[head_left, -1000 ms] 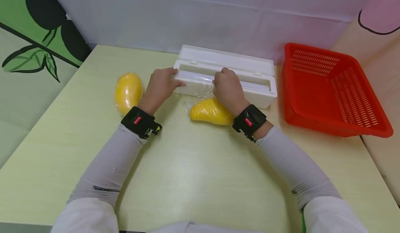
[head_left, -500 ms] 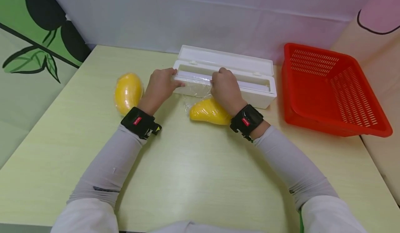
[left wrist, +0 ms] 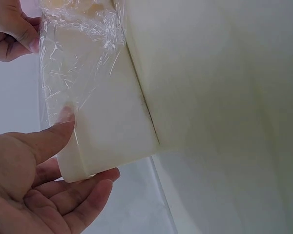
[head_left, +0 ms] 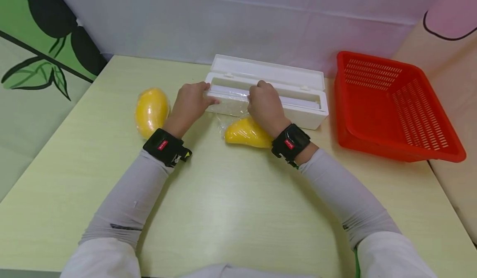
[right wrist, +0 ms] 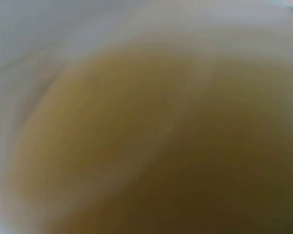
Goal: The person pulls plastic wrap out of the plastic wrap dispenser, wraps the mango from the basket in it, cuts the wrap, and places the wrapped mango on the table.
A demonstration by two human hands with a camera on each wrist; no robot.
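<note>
A white cling film dispenser (head_left: 307, 115) lies long across the back of the table, lid raised, with a roll (head_left: 296, 101) inside. Clear cling film (head_left: 232, 107) hangs over its front onto a yellow mango (head_left: 244, 132) just before it. My left hand (head_left: 190, 103) grips the dispenser's left end; in the left wrist view its thumb presses the film against the front wall (left wrist: 107, 117). My right hand (head_left: 265, 106) is curled at the dispenser's front top edge, its fingertips hidden. The right wrist view is filled by a blurred yellow-brown shape (right wrist: 102, 126).
Another film-wrapped yellow mango (head_left: 152, 111) lies on the table (head_left: 223, 211) left of my left hand. At the right stands a red plastic basket (head_left: 395, 153) with slotted walls. A pale cloth backdrop (head_left: 179, 25) rises behind the table.
My right hand has moved slightly left along the dispenser's front edge. The left hand keeps its grip at the left end, and the mangoes stay where they were.
</note>
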